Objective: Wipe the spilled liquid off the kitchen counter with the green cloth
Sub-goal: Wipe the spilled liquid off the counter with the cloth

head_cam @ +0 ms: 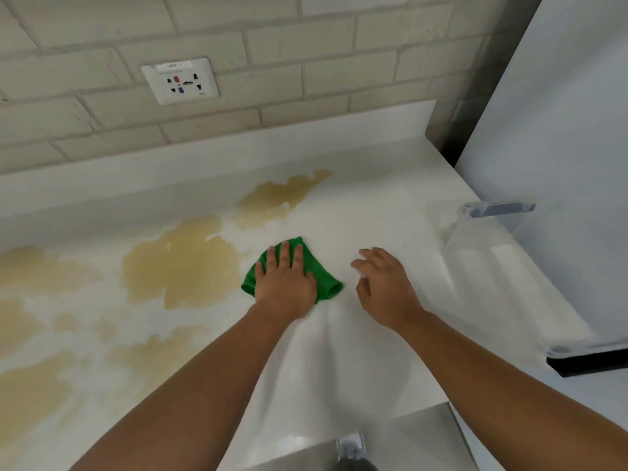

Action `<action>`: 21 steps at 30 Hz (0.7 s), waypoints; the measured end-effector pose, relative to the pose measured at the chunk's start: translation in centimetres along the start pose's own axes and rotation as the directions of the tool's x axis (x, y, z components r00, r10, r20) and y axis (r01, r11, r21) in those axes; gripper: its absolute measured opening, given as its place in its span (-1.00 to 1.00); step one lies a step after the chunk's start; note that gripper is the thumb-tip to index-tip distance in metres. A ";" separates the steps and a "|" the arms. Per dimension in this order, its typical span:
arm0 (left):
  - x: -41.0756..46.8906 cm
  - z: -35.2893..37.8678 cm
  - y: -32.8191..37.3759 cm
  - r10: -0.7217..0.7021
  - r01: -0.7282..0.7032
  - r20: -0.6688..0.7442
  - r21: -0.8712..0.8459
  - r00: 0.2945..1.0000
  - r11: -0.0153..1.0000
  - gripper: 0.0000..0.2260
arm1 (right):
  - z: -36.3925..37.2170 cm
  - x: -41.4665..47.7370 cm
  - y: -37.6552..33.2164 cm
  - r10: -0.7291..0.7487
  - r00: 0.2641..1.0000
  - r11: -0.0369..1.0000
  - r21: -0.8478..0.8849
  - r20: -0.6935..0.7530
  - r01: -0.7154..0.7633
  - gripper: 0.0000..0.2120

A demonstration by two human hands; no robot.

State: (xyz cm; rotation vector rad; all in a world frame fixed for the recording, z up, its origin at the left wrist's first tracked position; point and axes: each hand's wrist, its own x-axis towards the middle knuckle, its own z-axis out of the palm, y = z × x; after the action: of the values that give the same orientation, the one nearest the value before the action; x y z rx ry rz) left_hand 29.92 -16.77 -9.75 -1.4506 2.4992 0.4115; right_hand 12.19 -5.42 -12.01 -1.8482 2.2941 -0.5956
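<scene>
Green cloth (329,286): you are pressing it under your flat-fingered left hand (283,282), spilled liquid (180,263) just left, right hand (384,283) relaxed, holding nothing.

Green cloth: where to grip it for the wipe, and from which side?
Probably from above, pressing flat on its middle, as the left hand does: the green cloth lies crumpled low on the counter, with no raised edge showing. To lift it, pinch the free lobe on its right side.
</scene>
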 end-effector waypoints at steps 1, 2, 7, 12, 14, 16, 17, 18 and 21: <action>1.5 -0.9 -0.3 -0.026 0.026 0.025 -0.004 0.999 1.000 -0.40 | -0.1 0.9 0.3 0.006 1.000 1.000 -0.007 0.020 -0.006 -0.56; 2.9 -1.7 -0.4 -0.041 0.041 0.037 -0.007 0.998 0.999 -0.39 | -0.2 1.9 0.7 0.006 1.000 1.000 -0.016 0.019 -0.006 -0.57; 2.3 -1.0 1.2 0.162 -0.162 -0.022 0.021 0.987 0.987 -0.43 | -0.5 7.2 1.3 0.010 1.000 0.999 -0.043 -0.003 -0.010 -0.56; -5.6 1.8 -2.8 0.401 -0.404 -0.050 -0.064 0.915 0.913 -0.37 | -0.3 10.4 0.8 0.013 1.000 0.996 -0.089 0.026 -0.010 -0.55; -5.8 1.8 -5.8 0.325 -0.331 -0.095 -0.058 0.941 0.942 -0.38 | 0.1 10.7 1.1 0.017 1.000 0.996 -0.087 0.021 -0.015 -0.56; -3.9 1.0 -6.8 0.191 -0.198 -0.103 -0.068 0.976 0.978 -0.34 | 0.6 10.8 1.2 0.029 0.999 0.996 -0.081 0.019 -0.027 -0.56; -2.6 0.5 -6.3 0.130 -0.137 -0.096 -0.067 0.987 0.988 -0.33 | 0.8 10.8 1.2 0.026 0.999 0.997 -0.078 0.019 -0.025 -0.56; -1.3 0.2 -5.3 0.086 -0.092 -0.095 -0.059 0.992 0.994 -0.34 | 0.9 10.8 1.2 0.021 1.000 0.997 -0.075 0.020 -0.019 -0.56; 0.4 0.0 -1.4 0.096 -0.099 -0.093 -0.022 0.991 0.995 -0.40 | 1.0 10.6 0.9 0.018 1.000 0.997 -0.078 0.010 -0.017 -0.56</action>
State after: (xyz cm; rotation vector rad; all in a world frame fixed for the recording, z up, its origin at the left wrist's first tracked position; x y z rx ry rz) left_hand 30.93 -17.77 -10.08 -1.3910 2.6548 0.4051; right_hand 9.20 -15.69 -11.74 -1.8584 2.3559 -0.4995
